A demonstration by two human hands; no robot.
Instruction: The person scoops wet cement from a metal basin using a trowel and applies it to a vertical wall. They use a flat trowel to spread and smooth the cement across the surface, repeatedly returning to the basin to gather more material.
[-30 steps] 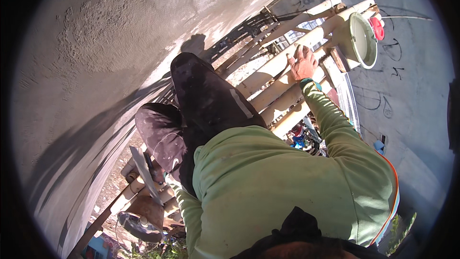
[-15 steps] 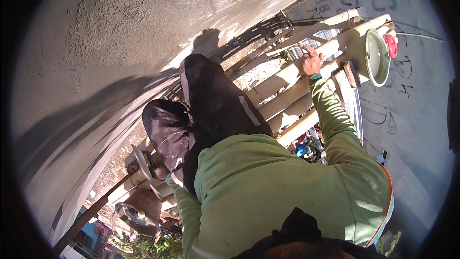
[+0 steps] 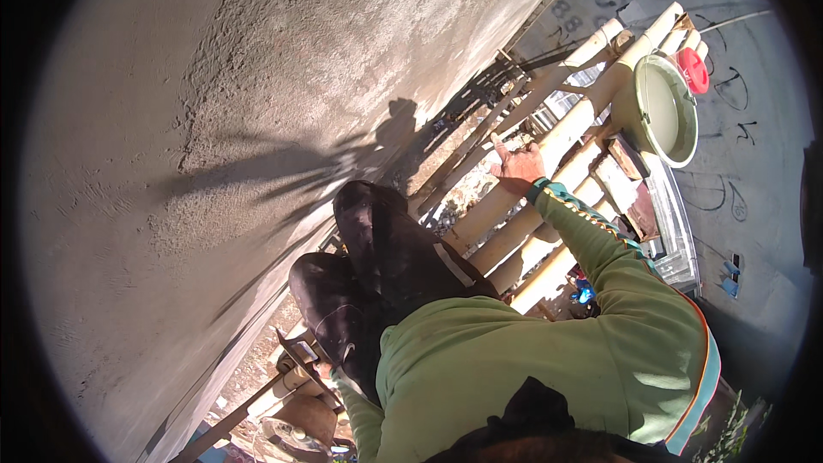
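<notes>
- The right hand [image 3: 517, 170] held nothing visible, its fingers parted and one reaching out ahead of the rest; it was over or on the bamboo poles [image 3: 480, 221], contact being unclear
- The left hand [image 3: 324, 370] was mostly hidden behind the dark trousers [image 3: 399, 249], so its finger state could not be told; perhaps it gripped the flat tool [image 3: 300, 363] just beside it, low on the left
- Judging by texture, the plastered wall [image 3: 111, 231] was smooth across its left part, while a coarse band nearer the middle looked unsmoothed
- Neither hand touched that wall, as far as showed
- The poles formed an uneven, gapped platform in patchy sunlight, with a pale green bucket [image 3: 628, 111] at the far right, a red item [image 3: 693, 70] behind it
- Beyond stood a grey wall [image 3: 763, 206] with dark scrawls
</notes>
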